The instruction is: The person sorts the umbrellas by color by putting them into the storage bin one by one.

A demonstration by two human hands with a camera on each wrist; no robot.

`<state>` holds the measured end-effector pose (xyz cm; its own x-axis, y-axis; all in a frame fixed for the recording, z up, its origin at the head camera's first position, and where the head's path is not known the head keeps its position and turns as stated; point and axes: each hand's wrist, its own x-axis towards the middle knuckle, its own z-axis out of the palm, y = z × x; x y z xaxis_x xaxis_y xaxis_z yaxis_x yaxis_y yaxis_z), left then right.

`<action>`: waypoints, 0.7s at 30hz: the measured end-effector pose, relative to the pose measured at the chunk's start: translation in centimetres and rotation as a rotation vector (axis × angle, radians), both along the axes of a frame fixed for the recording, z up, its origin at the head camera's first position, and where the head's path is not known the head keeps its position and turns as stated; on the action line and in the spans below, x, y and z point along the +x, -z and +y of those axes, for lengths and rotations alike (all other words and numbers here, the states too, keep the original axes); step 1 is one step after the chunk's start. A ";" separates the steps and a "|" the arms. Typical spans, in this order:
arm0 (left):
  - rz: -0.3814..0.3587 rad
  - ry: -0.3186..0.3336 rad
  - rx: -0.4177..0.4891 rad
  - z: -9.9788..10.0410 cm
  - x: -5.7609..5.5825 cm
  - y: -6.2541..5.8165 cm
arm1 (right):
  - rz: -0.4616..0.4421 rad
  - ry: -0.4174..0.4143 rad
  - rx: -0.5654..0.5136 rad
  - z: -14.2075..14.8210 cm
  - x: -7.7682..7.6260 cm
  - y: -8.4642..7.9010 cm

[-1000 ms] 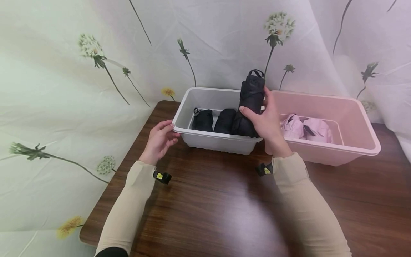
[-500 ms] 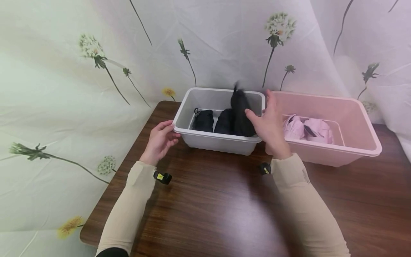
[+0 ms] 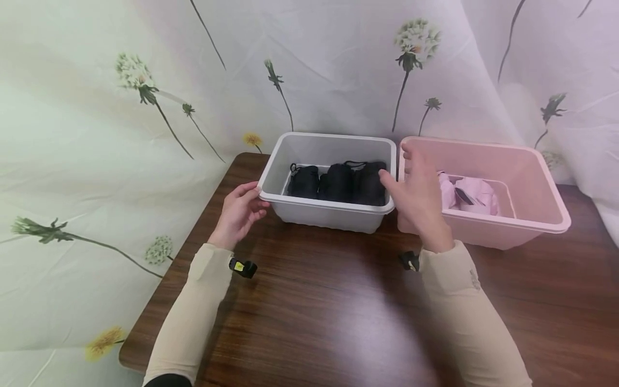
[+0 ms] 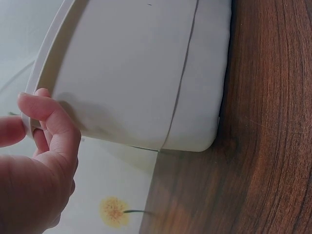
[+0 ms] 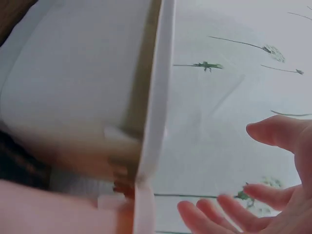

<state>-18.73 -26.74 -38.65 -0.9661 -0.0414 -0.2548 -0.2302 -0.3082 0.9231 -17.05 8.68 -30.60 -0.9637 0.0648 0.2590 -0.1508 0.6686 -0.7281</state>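
My left hand (image 3: pixel 240 210) pinches the left front corner of the white bin's rim, with the thumb on one side and fingers on the other in the left wrist view. In the white bin (image 3: pixel 333 216) three black rolled fabric bundles, like folded umbrellas, lie side by side: a left bundle (image 3: pixel 303 181) with a small cord loop, a middle bundle (image 3: pixel 337 183) and a right bundle (image 3: pixel 370 184). My right hand (image 3: pixel 419 188) is raised over where the two bins meet, fingers spread and holding nothing. Its thumb overlaps the white bin's right side in the head view.
A pink bin (image 3: pixel 488 234) stands close to the right of the white one, with pink fabric bundles (image 3: pixel 476 195) inside, partly hidden by my right hand. Both sit on a dark wooden table (image 3: pixel 329 301). Behind hangs a flower-printed cloth (image 3: pixel 333 64).
The right hand has lowered the upright black bundle into the white bin's right end, let go of it and drawn back to the right. The left hand has stayed on the rim.
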 end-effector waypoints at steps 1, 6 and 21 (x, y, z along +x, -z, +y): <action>0.002 0.000 0.002 -0.1 0.0 0.0 | 0.014 0.001 0.002 0.3 0.2 0.0; 0.005 -0.005 0.008 -0.4 0.2 0.1 | 0.095 -0.009 0.061 2.3 1.6 0.1; 0.140 -0.022 -0.558 -1.4 1.3 -0.7 | 0.061 0.047 0.193 13.3 9.3 -0.7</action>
<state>-17.48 -28.18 -37.99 -0.9864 -0.1534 -0.0587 -0.0936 0.2313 0.9684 -7.71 22.03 -29.89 -0.9431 0.0527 0.3283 -0.1557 0.8024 -0.5761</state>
